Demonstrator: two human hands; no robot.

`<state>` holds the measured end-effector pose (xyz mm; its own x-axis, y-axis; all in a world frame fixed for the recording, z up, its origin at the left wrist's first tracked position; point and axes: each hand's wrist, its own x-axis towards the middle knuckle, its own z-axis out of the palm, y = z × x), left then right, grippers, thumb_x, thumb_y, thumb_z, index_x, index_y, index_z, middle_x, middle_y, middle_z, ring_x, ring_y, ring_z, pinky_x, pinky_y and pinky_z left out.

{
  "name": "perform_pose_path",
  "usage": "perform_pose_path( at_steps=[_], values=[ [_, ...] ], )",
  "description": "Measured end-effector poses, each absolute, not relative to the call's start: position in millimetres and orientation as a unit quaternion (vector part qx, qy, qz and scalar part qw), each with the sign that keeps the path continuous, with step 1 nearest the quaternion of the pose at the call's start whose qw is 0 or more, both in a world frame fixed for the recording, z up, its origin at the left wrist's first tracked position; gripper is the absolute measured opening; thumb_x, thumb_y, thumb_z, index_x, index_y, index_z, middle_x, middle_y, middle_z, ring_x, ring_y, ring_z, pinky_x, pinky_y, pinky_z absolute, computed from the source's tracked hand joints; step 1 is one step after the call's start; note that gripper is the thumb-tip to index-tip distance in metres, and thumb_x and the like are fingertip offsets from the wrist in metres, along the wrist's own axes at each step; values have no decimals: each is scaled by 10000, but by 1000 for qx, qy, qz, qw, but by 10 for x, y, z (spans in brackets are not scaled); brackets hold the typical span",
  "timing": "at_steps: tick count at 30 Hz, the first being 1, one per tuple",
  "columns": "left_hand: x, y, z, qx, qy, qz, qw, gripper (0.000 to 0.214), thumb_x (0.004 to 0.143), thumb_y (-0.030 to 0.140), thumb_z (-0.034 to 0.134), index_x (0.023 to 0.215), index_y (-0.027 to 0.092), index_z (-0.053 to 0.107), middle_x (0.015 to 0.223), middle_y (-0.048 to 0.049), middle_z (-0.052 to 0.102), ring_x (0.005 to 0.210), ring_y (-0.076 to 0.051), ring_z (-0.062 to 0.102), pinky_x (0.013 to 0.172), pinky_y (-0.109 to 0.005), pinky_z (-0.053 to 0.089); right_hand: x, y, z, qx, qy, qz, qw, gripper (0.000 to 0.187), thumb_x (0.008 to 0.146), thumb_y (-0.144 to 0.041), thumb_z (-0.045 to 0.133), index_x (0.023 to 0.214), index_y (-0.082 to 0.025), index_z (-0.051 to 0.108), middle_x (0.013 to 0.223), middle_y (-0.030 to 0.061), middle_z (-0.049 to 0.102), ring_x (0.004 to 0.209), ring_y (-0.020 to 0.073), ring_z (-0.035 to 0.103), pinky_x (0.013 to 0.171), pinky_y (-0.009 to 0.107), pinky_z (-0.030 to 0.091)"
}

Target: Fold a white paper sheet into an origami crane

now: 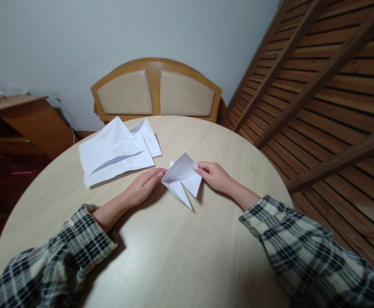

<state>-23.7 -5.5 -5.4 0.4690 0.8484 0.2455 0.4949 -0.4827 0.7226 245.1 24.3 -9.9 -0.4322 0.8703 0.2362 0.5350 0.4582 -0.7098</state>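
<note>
Head view: left hand (142, 186) and right hand (217, 176) each pinch a side corner of the folded white paper (181, 170), toward the round table's (174, 256) far edge, beside creased sheets (110, 147). Probably best: light pinch, flaps aligned, creases crisp.

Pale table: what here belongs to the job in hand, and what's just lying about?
In the job:
folded white paper
left hand, at its left corner
right hand, gripping its right side
pale table, beneath

Just about:
creased white papers, untouched
wood-framed padded panel
wooden slats
</note>
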Motion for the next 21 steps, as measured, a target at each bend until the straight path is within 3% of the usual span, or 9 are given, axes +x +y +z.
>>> perform_pose_path(
  at_steps=[10,21],
  values=[
    [-244,-80,-35,859,348,280,249,374,1020,417,347,1206,197,586,1191,-87,658,1087,-224,608,994,-373,467,2426,226,-96,-446,-788,298,302,334,928,-385,447,653,-197,432,628,-26,414,618,134,420,599,274,297],
    [-253,-53,-43,870,309,283,260,455,990,550,380,1214,213,587,1173,-100,653,1068,-240,605,960,-396,472,2418,223,-105,-441,-787,311,298,304,926,-374,444,685,-192,482,661,-13,470,635,138,439,616,278,326]
  ],
)
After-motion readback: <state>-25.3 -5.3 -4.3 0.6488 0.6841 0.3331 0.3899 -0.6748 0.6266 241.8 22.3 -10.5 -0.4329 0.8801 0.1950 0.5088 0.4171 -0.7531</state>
